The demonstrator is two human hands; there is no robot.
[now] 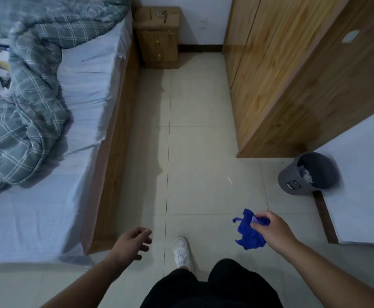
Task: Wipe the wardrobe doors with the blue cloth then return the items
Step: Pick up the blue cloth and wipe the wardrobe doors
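Note:
My right hand (pixel 270 228) is shut on a crumpled blue cloth (pixel 247 233), which hangs down over the tiled floor at the lower right. Open and holding nothing, my left hand (pixel 132 243) hovers with fingers spread near the bed's foot corner. The wooden wardrobe (pixel 288 70) stands along the right side, its doors shut, well ahead of both hands. A round pale handle cutout (pixel 350 36) shows on its near door.
A bed (pixel 81 90) with a grey plaid duvet fills the left. At the far wall stands a wooden nightstand (pixel 159 38) with small items on top. A grey waste bin (pixel 308 174) holding paper sits beside the wardrobe's near corner. My white shoe (pixel 181 252) steps forward along the tiled aisle.

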